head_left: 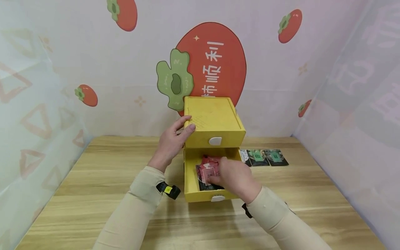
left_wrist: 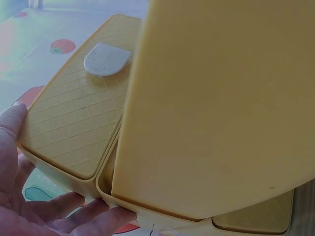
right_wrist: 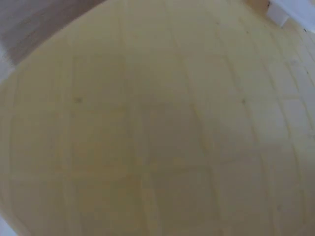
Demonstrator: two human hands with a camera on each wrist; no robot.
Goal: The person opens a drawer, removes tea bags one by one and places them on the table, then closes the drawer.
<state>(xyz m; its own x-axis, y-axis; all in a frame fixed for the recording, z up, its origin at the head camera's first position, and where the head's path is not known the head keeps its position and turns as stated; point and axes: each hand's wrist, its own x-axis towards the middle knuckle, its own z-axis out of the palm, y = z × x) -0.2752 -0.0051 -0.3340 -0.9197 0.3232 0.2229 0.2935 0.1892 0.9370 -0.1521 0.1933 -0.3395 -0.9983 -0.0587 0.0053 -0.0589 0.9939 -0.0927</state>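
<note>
A yellow two-tier drawer cabinet (head_left: 215, 113) stands on the table, its upper drawer closed and lower drawer (head_left: 191, 177) pulled out. My left hand (head_left: 171, 140) rests on the cabinet's upper left side, thumb on the top edge; in the left wrist view its fingers (left_wrist: 106, 223) lie along the side wall. Red and black packets (head_left: 208, 172) overlap in the lower drawer. My right hand (head_left: 235, 175) reaches into it from the right and pinches a packet, thumb on its face, other fingers mostly hidden. The right wrist view holds mainly the drawer's grid-patterned yellow front (right_wrist: 162, 128).
A row of green and black packets (head_left: 257, 158) lies on the wooden table (head_left: 125, 194) to the right, partly hidden by the cabinet. White tab handles (head_left: 215, 141) stick out from the drawer fronts. A printed backdrop (head_left: 140, 69) rises behind, with side panels left and right.
</note>
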